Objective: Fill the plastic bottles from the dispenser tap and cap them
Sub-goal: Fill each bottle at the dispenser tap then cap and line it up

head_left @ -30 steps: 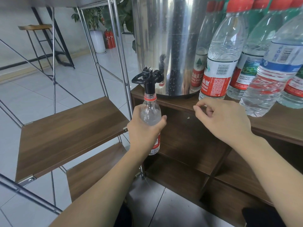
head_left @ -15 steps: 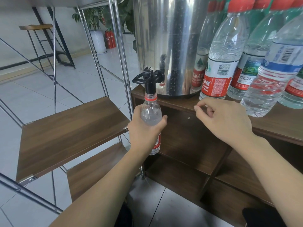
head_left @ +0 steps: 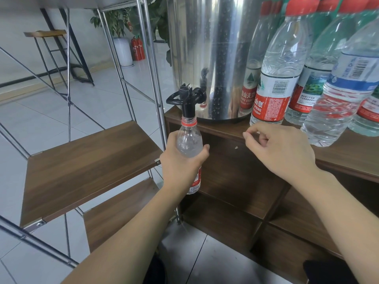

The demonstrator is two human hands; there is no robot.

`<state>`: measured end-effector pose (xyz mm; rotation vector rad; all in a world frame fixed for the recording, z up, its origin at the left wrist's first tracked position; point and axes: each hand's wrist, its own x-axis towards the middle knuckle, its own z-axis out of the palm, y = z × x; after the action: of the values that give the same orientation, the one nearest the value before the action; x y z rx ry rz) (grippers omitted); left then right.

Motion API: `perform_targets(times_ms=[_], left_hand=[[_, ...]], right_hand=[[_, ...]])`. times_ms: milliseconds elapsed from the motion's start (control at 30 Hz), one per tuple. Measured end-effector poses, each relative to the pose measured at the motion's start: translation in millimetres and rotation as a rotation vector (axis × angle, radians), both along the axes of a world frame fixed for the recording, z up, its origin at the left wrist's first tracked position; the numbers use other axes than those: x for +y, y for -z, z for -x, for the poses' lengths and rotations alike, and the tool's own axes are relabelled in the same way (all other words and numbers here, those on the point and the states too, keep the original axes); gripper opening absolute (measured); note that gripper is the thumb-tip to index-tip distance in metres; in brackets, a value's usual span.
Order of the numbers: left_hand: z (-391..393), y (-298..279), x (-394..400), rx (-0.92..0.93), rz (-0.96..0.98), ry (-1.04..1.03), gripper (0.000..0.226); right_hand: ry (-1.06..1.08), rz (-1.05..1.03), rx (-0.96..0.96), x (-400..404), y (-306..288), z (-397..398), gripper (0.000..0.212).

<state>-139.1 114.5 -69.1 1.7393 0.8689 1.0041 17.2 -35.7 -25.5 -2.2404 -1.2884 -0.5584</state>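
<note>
Your left hand (head_left: 182,160) grips the uncapped bottle (head_left: 189,144), fingers wrapped round its body, neck up at the tap (head_left: 187,103). Your right hand (head_left: 281,148) hovers with fingers curled; whether they hold anything cannot be told.

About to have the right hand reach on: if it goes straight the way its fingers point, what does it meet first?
Probably the black tap. The right hand points left, slightly upward, toward the tap and the neck of the bottle under it. Depth is uncertain.
</note>
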Motion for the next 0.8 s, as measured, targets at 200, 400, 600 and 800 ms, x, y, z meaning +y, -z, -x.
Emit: perform_targets(times_ms=[200,400,600,800], left_hand=[[-0.2,-0.7,-0.6,0.002,0.005,0.0,0.067],[-0.2,-0.9,-1.0,-0.003,0.018,0.002,0.067],[0.0,-0.5,-0.7,-0.011,0.016,0.01,0.065],[-0.6,0.2,0.3,-0.001,0.015,0.007,0.066]], right_hand=[[0.0,-0.001,-0.003,-0.2,0.1,0.8,0.02],[0.006,0.0,0.0,0.6,-0.6,1.4,0.021],[0.01,0.004,0.004,-0.1,-0.6,0.8,0.021],[0.011,-0.003,-0.005,-0.2,-0.6,0.7,0.02]])
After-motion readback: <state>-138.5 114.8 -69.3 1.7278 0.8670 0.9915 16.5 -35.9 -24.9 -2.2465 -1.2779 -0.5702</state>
